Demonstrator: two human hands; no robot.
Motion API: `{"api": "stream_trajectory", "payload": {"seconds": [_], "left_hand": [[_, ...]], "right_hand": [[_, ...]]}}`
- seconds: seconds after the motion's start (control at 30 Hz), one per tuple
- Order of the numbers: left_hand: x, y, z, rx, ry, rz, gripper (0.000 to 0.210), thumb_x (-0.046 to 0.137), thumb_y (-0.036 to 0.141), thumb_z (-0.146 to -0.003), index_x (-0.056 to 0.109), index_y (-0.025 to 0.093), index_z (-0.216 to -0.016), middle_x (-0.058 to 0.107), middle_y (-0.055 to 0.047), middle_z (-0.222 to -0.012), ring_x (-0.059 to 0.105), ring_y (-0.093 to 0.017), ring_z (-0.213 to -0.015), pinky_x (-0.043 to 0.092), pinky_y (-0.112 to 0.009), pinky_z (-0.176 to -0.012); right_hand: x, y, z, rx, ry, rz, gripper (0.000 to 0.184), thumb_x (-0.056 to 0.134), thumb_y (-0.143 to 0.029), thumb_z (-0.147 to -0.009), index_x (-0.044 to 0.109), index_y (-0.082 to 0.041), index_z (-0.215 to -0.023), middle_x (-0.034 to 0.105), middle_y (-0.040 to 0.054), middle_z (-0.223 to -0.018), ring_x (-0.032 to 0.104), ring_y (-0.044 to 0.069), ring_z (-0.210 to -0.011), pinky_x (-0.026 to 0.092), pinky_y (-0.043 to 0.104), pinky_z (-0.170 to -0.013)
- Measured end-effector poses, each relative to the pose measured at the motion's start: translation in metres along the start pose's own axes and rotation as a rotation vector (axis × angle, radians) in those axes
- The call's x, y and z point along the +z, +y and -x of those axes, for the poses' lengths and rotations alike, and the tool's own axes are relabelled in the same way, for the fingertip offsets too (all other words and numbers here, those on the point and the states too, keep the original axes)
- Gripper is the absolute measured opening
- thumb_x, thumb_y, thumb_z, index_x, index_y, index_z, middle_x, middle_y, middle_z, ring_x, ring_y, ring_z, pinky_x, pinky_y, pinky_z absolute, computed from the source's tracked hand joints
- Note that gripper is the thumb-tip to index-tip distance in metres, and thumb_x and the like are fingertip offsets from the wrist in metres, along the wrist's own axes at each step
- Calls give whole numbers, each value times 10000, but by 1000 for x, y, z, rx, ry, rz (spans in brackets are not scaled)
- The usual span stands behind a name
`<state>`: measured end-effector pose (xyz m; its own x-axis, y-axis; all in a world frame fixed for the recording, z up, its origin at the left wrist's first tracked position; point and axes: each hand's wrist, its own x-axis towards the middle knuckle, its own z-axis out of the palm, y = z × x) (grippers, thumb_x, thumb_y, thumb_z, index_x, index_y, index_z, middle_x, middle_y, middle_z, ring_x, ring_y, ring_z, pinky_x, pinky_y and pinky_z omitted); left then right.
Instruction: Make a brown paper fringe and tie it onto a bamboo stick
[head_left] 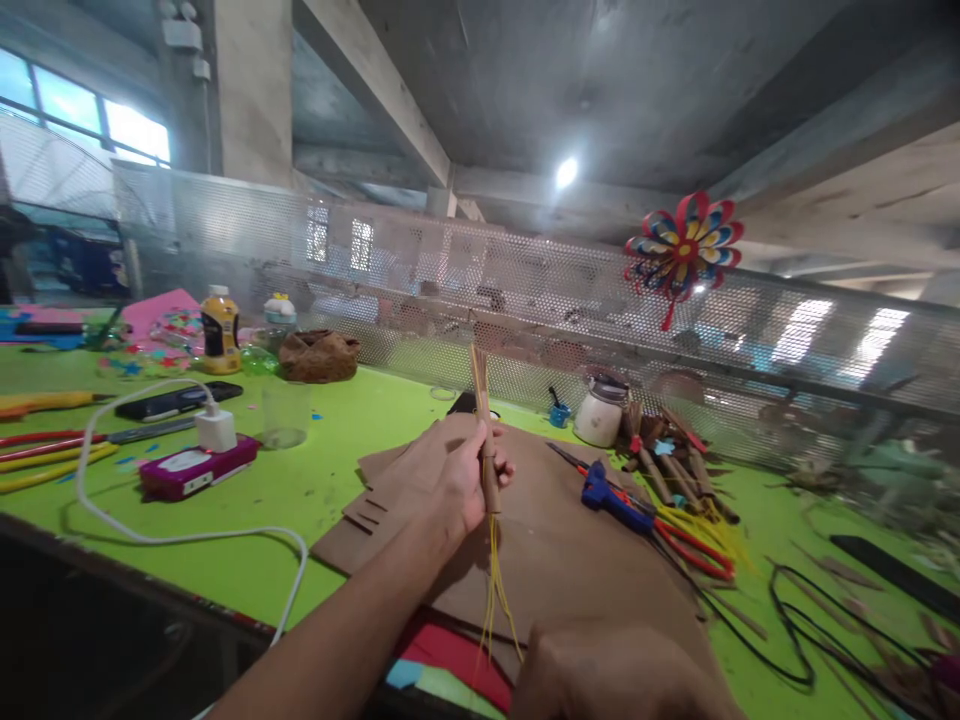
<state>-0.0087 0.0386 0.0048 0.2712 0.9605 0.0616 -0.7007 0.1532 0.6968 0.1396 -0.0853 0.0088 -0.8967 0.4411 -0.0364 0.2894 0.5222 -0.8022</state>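
My left hand (pixel 471 478) is closed around a slim brown paper roll (pixel 490 486), held upright over the brown cardboard sheets (pixel 570 540). Straw-like strips (pixel 480 375) stick out of the roll's top. From its lower end hang thin yellow strings (pixel 495 585), spreading as they fall. My right hand (pixel 607 670) is low in the picture, close to the string ends and smeared by motion; its fingers cannot be made out. To the right on the cardboard lie a blue glue gun (pixel 611 500) and scissors with orange-red handles (pixel 694 550).
Several finished-looking brown rolls (pixel 679 475) are piled at the right, beside a white jar (pixel 600 412). A purple power strip (pixel 199 468) with a white cable (pixel 225 532) sits left, near a clear cup (pixel 285 415). Behind the green table (pixel 337 420) stands a perforated metal screen (pixel 450 275).
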Motion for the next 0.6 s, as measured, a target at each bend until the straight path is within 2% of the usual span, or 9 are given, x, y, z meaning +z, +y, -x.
{"api": "stream_trajectory", "payload": {"seconds": [0.1,0.17,0.2,0.27,0.33,0.37,0.47,0.6], "left_hand": [[0,0,0,6,23,0,224,446,369,-874,503,182,-983,459,33,-514,507,-113,-475,309,-180,-426],[1,-3,1,43,18,-12,241,444,335,-871,518,170,-1030,482,26,-540,499,-104,-476,334,-188,-438],[2,-5,2,66,6,-33,237,455,320,-866,526,165,-1030,494,23,-554,498,-99,-480,350,-191,-448],[4,-9,4,95,-31,-111,191,503,310,-848,539,163,-964,521,17,-583,511,-90,-496,378,-190,-472],[6,-15,6,85,-76,-204,170,563,318,-821,532,172,-901,547,15,-606,532,-87,-510,397,-183,-486],[7,-17,6,71,-96,-240,188,591,326,-805,528,178,-902,558,15,-612,542,-88,-511,403,-181,-487],[8,-24,7,35,-155,-295,312,647,339,-767,514,196,-1009,585,16,-625,566,-101,-511,417,-183,-477],[7,-29,8,27,-227,-350,398,657,344,-764,491,190,-1091,622,-10,-662,614,-131,-563,436,-189,-473]], "right_hand": [[-14,3,9,7,100,-102,328,663,-472,-704,724,-150,-687,615,2,-549,504,85,-454,346,180,-439],[-28,10,9,34,230,-148,375,578,-493,-782,725,-148,-771,621,18,-566,501,87,-447,359,192,-438],[-35,16,7,52,338,-176,400,502,-486,-841,714,-147,-822,615,18,-569,488,84,-443,360,193,-437],[-46,31,-1,59,785,-297,384,545,-486,-817,688,-131,-802,589,14,-545,465,84,-425,345,199,-413],[-52,46,-10,99,1037,-291,399,614,-517,-750,667,-122,-728,579,18,-541,456,88,-414,317,203,-386],[-54,53,-14,104,1106,-271,407,634,-528,-725,661,-123,-699,576,19,-542,456,91,-422,329,210,-395],[-57,64,-21,97,1199,-247,421,631,-545,-716,665,-126,-723,622,48,-616,537,138,-532,402,244,-479],[-58,62,-23,44,1260,-162,386,607,-509,-756,675,-132,-803,651,55,-714,572,173,-677,462,299,-664]]}}
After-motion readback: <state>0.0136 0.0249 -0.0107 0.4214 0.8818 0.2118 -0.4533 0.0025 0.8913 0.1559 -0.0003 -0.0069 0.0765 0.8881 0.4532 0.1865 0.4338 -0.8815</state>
